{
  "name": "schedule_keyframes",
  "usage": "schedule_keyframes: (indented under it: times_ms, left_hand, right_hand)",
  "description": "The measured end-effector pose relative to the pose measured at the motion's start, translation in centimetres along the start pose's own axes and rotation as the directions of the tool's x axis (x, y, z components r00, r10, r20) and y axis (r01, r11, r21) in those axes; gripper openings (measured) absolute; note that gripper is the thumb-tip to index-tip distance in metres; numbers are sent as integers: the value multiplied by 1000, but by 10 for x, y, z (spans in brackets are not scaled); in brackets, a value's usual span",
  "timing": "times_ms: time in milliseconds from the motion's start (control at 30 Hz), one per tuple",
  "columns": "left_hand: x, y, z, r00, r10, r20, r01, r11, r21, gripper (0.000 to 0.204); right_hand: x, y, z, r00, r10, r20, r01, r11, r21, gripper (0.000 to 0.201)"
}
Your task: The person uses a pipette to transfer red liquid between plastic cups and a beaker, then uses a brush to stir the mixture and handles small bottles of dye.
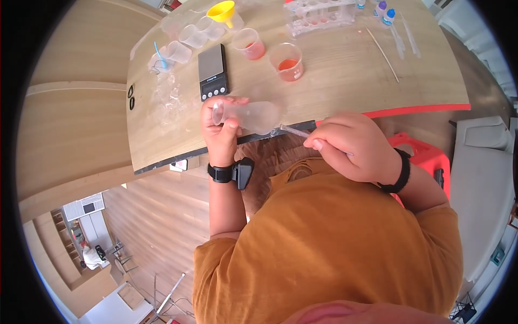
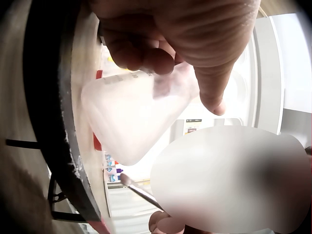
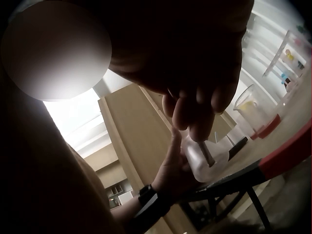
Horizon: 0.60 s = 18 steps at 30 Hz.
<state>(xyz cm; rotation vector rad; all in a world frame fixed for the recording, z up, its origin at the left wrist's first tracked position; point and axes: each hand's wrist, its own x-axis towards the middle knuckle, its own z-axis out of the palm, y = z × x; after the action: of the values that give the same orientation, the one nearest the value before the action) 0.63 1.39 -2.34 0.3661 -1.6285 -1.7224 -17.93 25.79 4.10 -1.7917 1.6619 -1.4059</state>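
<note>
My left hand (image 1: 218, 132) grips the neck of a translucent conical flask (image 1: 256, 116) just over the table's front edge. The flask lies tilted on its side, its mouth pointing left and its wide base to the right. From the right, my right hand (image 1: 353, 146) pinches a slim clear stick (image 1: 295, 132) with a slightly wider tip. That tip comes close to the flask's base. In the left wrist view the stick (image 2: 144, 194) is below the flask (image 2: 129, 114). The right wrist view has the stick (image 3: 206, 153) overlapping the flask (image 3: 195, 163).
Behind the flask are a black digital scale (image 1: 212, 73) and two cups of red liquid, one nearer (image 1: 288, 67), one farther (image 1: 251, 46). A yellow funnel (image 1: 222, 11), a test tube rack (image 1: 318, 16), small dropper bottles (image 1: 388, 17) and a wooden stick (image 1: 383, 55) lie farther back.
</note>
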Motion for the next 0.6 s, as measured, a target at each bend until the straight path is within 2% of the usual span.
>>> schedule_keyframes:
  times_ms: [67,133,167,233,333,433,467,533,600]
  left_hand:
    - [0,0,0,1000,-20,2,20,1000,-9,61]
    - [0,-1,-3,1000,-29,6,28,997,66,71]
    - [1,-2,-2,1000,-28,8,27,997,69,71]
    - [2,-2,-3,1000,-5,2,5,1000,-19,60]
    - [0,-1,-2,1000,-2,3,2,1000,-14,59]
    - [2,3,0,999,-35,-9,35,999,-27,60]
    - [2,2,0,999,-35,-6,35,999,-33,60]
    - [2,1,-2,999,-41,-2,41,999,-9,60]
    - [2,-1,-4,999,-37,14,38,999,-20,60]
  right_hand:
    - [4,-8,-1,1000,13,-4,-13,1000,13,12]
    - [11,-12,4,1000,20,-14,-20,999,28,12]
    - [16,-10,10,999,-30,-46,31,999,25,12]
    - [19,-7,13,993,-89,-78,91,995,26,12]
    - [5,-2,0,999,50,-21,-50,999,10,14]
    - [-4,-2,-4,993,121,-4,-120,992,31,15]
    - [-3,-4,-3,992,124,-5,-124,992,26,15]
    - [4,-8,3,992,75,-105,-62,990,129,14]
    - [5,-5,1,995,71,-76,-63,993,98,14]
